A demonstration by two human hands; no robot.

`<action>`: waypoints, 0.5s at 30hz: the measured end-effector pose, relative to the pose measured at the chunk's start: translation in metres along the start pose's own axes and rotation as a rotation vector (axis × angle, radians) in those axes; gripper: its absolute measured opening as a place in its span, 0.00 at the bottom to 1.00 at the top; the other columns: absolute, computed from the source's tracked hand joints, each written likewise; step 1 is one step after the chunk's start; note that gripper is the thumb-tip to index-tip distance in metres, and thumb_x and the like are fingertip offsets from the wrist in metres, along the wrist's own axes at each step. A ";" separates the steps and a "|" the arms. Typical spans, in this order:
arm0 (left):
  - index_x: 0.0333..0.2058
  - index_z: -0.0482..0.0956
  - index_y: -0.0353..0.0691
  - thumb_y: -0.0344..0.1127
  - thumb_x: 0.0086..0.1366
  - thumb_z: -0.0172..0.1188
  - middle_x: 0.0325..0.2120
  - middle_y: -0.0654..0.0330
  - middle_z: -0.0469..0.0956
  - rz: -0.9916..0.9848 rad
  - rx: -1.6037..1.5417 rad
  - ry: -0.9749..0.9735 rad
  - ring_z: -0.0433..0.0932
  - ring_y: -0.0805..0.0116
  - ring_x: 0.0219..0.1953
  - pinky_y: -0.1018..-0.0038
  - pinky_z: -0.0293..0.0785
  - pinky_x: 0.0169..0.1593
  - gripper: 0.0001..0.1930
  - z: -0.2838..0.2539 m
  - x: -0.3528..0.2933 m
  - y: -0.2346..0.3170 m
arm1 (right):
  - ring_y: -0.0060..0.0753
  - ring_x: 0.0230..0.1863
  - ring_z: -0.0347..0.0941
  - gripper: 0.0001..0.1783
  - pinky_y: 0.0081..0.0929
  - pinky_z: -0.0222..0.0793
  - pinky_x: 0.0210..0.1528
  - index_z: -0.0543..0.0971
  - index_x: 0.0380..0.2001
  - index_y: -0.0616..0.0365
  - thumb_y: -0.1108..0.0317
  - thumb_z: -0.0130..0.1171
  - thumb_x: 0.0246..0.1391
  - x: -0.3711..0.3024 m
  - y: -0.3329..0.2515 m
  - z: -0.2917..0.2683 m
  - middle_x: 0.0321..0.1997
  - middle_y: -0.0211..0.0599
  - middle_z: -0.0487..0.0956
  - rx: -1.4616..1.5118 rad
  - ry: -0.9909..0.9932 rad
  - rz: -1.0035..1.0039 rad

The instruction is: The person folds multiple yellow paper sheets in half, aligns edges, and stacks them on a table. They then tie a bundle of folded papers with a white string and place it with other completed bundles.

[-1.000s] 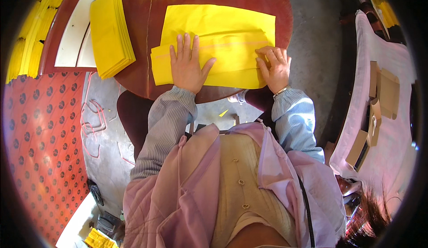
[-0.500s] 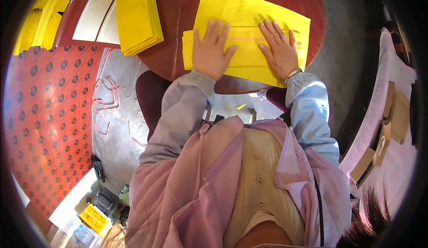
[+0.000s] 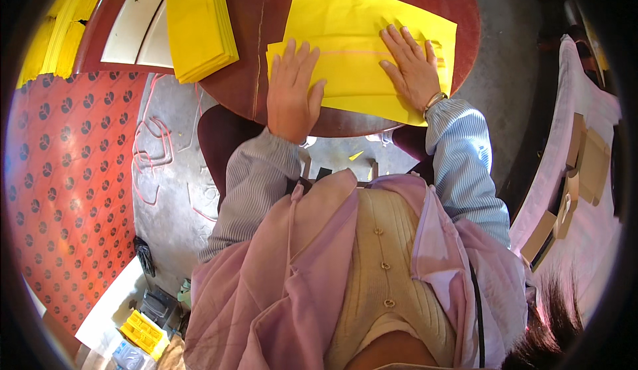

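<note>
A flat yellow sheet of paper or cloth (image 3: 362, 27), folded in layers with a pink line across it, lies on a round dark-red table (image 3: 246, 34). My left hand (image 3: 292, 91) rests at its left edge, palm down, fingers stretched out and pointing away from me. On the sheet's right part my right hand (image 3: 413, 67) lies flat, its fingers slightly spread and a bracelet at the wrist. Neither hand grips anything. Whether the yellow material is paper or cloth I cannot tell.
A stack of folded yellow pieces (image 3: 199, 27) sits to the left on the table, beside white panels (image 3: 136, 17). More yellow bundles (image 3: 56, 31) lie at the far left. Below is a red patterned board (image 3: 73, 184). Cardboard boxes (image 3: 591, 170) rest on pink cloth at right.
My left hand has slid left and toward me, from the sheet's middle to its left edge. My right hand stays nearly in place on the sheet. The whole view has shifted slightly.
</note>
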State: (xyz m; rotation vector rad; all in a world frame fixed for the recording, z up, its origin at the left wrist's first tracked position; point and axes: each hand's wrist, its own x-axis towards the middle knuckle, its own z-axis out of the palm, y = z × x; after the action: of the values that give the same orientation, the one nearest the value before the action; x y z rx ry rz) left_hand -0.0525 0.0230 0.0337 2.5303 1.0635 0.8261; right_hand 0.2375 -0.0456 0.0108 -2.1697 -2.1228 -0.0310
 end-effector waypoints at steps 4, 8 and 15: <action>0.63 0.73 0.36 0.29 0.59 0.74 0.63 0.43 0.73 -0.136 -0.072 0.129 0.68 0.41 0.67 0.53 0.66 0.70 0.33 -0.005 -0.019 0.006 | 0.35 0.86 0.41 0.39 0.63 0.29 0.83 0.55 0.80 0.35 0.34 0.40 0.74 0.004 0.002 -0.004 0.86 0.22 0.51 0.025 -0.066 0.009; 0.61 0.73 0.33 0.31 0.59 0.74 0.57 0.43 0.75 -0.216 -0.041 0.163 0.72 0.41 0.59 0.54 0.69 0.64 0.32 -0.003 -0.019 -0.005 | 0.35 0.86 0.40 0.48 0.63 0.26 0.83 0.55 0.80 0.35 0.23 0.42 0.66 0.005 0.000 -0.011 0.86 0.25 0.50 0.027 -0.111 0.015; 0.62 0.73 0.37 0.30 0.60 0.72 0.54 0.46 0.76 -0.214 0.032 0.194 0.73 0.44 0.57 0.54 0.69 0.61 0.31 0.001 -0.015 -0.014 | 0.36 0.86 0.40 0.54 0.63 0.25 0.83 0.53 0.81 0.35 0.19 0.45 0.60 0.003 -0.006 -0.015 0.86 0.25 0.50 -0.003 -0.100 0.014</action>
State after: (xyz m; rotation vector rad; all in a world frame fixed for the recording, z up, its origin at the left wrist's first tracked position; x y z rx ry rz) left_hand -0.0684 0.0222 0.0206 2.3433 1.3899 1.0144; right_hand 0.2329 -0.0436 0.0260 -2.2323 -2.1603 0.0772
